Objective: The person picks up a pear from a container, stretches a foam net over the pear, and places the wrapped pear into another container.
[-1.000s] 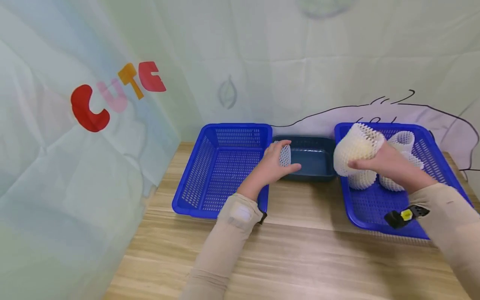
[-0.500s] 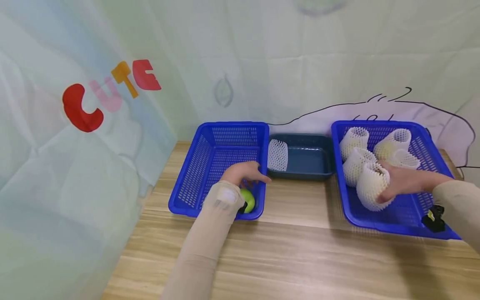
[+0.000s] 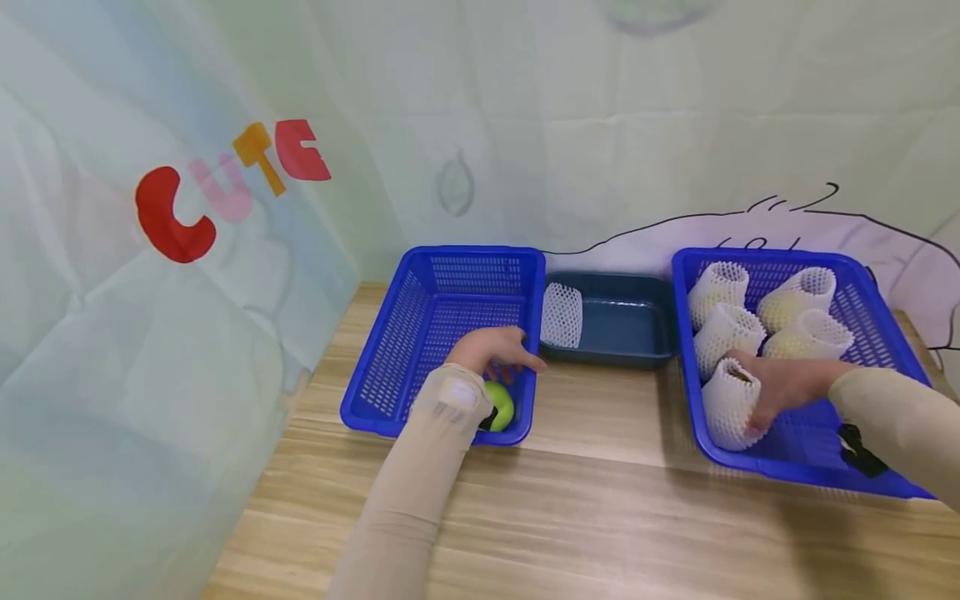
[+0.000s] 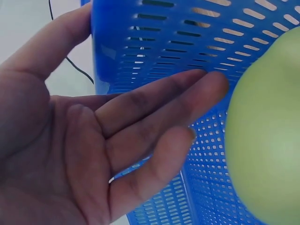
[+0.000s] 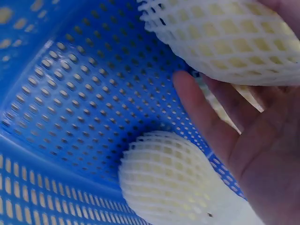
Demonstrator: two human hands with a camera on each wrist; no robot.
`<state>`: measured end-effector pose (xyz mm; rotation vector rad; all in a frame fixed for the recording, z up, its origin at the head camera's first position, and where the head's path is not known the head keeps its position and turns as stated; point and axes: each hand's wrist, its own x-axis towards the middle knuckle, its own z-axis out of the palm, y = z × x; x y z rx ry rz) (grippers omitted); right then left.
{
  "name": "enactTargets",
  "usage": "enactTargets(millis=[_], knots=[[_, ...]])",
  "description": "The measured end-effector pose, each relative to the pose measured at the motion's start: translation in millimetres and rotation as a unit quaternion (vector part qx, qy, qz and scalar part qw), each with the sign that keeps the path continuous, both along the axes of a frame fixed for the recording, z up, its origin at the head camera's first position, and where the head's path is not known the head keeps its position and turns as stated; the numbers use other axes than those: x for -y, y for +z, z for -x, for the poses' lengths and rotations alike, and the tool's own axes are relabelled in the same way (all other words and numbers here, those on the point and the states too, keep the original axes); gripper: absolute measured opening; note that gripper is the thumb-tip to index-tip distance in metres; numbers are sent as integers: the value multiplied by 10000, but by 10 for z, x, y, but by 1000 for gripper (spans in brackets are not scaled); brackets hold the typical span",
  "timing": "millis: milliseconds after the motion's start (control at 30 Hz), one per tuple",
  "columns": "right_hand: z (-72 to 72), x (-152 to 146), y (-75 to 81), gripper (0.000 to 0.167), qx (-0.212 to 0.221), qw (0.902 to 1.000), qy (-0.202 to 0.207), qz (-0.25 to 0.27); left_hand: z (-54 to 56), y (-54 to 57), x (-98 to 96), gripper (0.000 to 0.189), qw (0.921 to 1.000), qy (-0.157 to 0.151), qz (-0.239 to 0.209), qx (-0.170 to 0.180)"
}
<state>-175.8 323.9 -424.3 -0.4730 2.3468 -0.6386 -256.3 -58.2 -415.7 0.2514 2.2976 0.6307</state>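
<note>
In the head view my left hand (image 3: 491,348) hangs over the right side of the left blue basket (image 3: 362,367), thumb at the rim. Its fingers are relaxed and hold nothing. Beside them lies a green apple (image 3: 501,407) in the basket's near right corner, filling the right of the left wrist view. My right hand (image 3: 787,385) is inside the right blue basket (image 3: 693,417), thumb and fingers round a fruit in a white foam net (image 3: 729,408) at the near left corner. Its underside and the fingers (image 5: 201,112) show in the right wrist view.
Several other foam-netted fruits (image 3: 726,337) stand in the right basket, behind the hand. Between the baskets sits a dark teal tray (image 3: 622,357), with a flat white foam net (image 3: 562,317) at its left end. A printed curtain (image 3: 600,150) hangs behind the wooden table (image 3: 525,525).
My right hand has lowered the netted fruit into the right basket's near left corner. My left hand has moved from the teal tray to the left basket, beside the apple.
</note>
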Motion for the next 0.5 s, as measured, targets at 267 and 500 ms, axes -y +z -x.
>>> enactTargets(millis=[267,500], knots=[[-61,-45,-3,108,764,9967,-280,-24,6,46,-25,39,9999,-126,48,7],[-51,10,297,93,515,9981,33,344,-3,28,-9,42,9998,-93,-47,157]])
